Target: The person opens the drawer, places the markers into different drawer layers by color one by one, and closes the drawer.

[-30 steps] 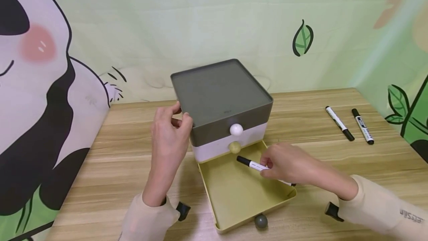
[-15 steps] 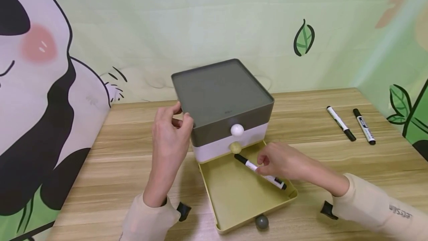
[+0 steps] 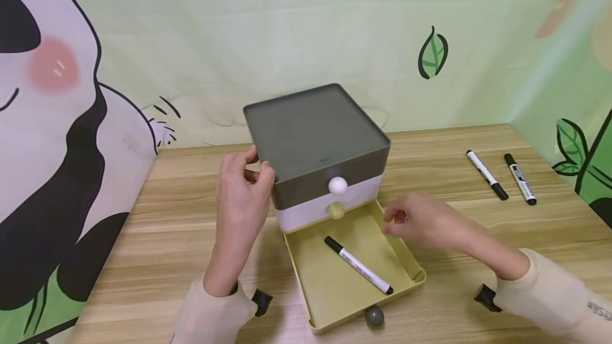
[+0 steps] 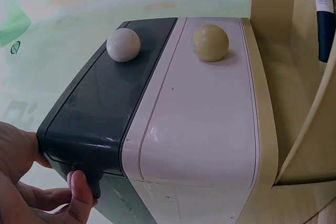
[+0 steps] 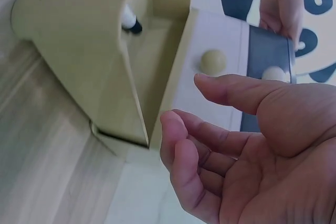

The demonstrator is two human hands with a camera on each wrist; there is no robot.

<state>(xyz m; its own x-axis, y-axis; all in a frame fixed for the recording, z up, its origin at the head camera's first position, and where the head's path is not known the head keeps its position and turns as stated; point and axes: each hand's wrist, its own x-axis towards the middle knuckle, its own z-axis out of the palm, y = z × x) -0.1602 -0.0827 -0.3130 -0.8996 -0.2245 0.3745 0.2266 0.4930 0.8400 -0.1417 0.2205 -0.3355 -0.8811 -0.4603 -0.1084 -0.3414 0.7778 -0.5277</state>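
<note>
A small desktop drawer unit (image 3: 315,131) stands on the table, with a dark grey top tier and a white middle tier. Its yellow bottom drawer (image 3: 324,293) is pulled out. Inside that drawer a white marker (image 3: 360,267) with a black cap lies diagonally on the floor. My left hand (image 3: 241,190) holds the unit's left side near the top front corner, thumb and fingers at the dark tier. Over the drawer's right wall hovers my right hand (image 3: 425,224); in the right wrist view its fingers are loosely curved, thumb apart, holding nothing.
Two more markers lie on the table at the right, a slimmer white one (image 3: 487,175) and one with a dark label (image 3: 520,179). A grey ball knob (image 3: 374,316) sticks out from the drawer's front. A printed cloth (image 3: 287,31) hangs behind the table.
My right hand has let go of the marker and moved up and right. The marker now lies lower in the drawer. My left hand stays in place on the unit.
</note>
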